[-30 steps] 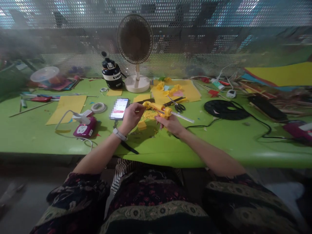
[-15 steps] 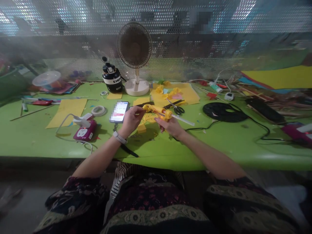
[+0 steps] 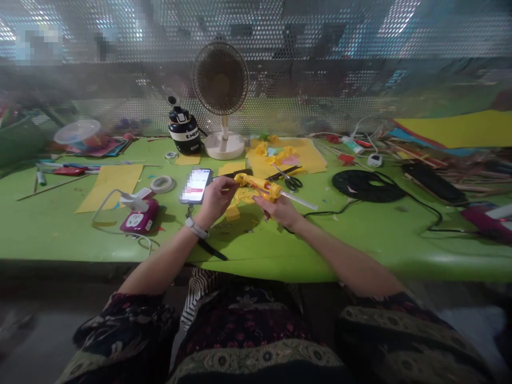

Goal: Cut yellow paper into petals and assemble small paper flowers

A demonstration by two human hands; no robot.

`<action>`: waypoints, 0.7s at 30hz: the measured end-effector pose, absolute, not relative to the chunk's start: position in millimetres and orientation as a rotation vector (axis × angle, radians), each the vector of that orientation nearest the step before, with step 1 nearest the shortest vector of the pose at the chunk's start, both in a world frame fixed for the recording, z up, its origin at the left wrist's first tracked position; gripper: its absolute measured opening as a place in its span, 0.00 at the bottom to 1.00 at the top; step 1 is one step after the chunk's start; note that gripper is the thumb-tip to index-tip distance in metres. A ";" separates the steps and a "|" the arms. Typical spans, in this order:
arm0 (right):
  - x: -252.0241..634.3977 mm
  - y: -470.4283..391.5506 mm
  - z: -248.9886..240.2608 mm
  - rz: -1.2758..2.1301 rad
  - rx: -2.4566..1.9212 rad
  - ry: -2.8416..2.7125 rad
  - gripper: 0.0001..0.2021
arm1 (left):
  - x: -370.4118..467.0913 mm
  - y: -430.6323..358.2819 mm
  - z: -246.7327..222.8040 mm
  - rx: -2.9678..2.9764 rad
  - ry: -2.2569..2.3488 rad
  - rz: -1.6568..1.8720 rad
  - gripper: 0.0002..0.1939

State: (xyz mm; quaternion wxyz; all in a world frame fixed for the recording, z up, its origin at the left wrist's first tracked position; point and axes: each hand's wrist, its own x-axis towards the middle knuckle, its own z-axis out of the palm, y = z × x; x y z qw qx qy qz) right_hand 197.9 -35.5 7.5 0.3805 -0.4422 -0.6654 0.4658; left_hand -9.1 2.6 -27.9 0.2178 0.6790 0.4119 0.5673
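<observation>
My right hand is wrapped round a yellow glue gun, from whose back a clear glue stick sticks out to the right. The gun's front end points left, at a small crumpled yellow paper piece. My left hand pinches that piece between its fingertips. Yellow paper scraps lie on the green table beneath both hands. Scissors with dark handles rest just beyond my right hand. A lit phone lies beside my left hand.
A fan and a black bottle stand at the back. White tape and a purple power socket are on the left. On the right lie a black cable reel and a dark phone-like object. Yellow sheets lie behind the hands.
The whole view has shifted very slightly. Both hands keep their hold, with the glue gun and the paper piece in nearly the same place.
</observation>
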 end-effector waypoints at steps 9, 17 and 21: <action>197.6 -34.0 6.6 1.160 -1.142 -1.731 0.19 | -7.8 1.4 -25.1 1.864 1.138 1.581 0.17; 198.1 -35.6 8.8 1.123 -1.162 -1.749 0.18 | -9.2 3.8 -28.6 1.873 1.133 1.580 0.15; 197.7 -36.8 10.9 1.114 -1.175 -1.740 0.19 | -9.7 3.4 -29.7 1.878 1.126 1.574 0.14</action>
